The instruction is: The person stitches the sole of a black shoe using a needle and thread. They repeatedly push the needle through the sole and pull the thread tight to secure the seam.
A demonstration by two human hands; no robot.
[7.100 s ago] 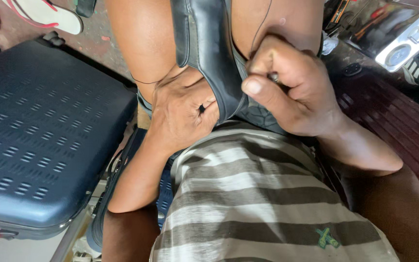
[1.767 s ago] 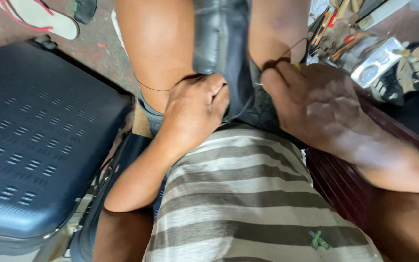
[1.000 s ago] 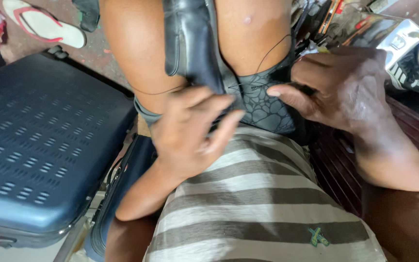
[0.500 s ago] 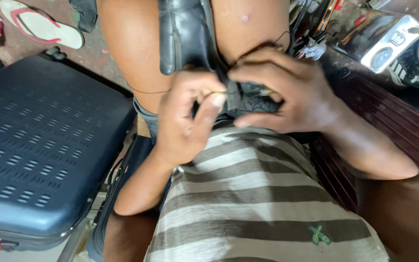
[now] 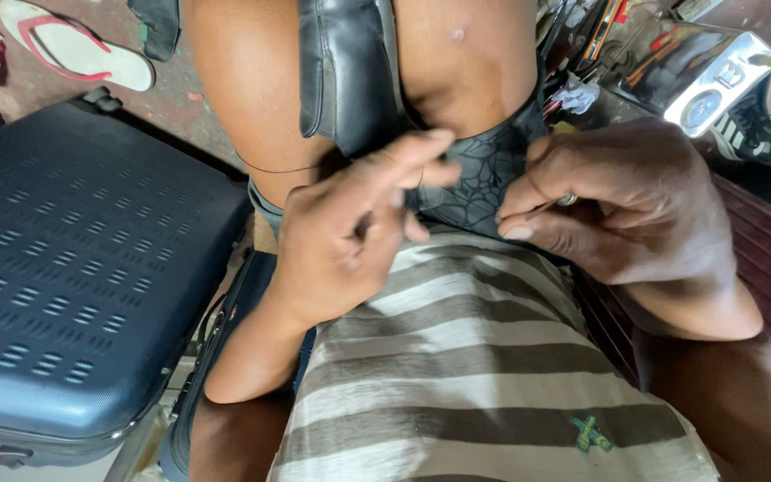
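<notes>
Person wears a striped shirt (image 5: 475, 375): broad horizontal bands, grey-brown alternating with off-white; small green crossed emblem (image 5: 592, 434) stitched low on the front; fabric looks like soft knit, slightly creased. Both forearms bare, no sleeves visible; left hand (image 5: 350, 232) carries no ring or watch; right hand (image 5: 617, 205) has a small silvery ring (image 5: 567, 199) on one finger; bare knees at top; dark hem edge just below the left one.

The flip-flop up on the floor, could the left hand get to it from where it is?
Probably not easily. The left hand is busy at the black shoe held between the knees, and the flip-flop lies far off beyond the blue suitcase and the left knee.
</notes>
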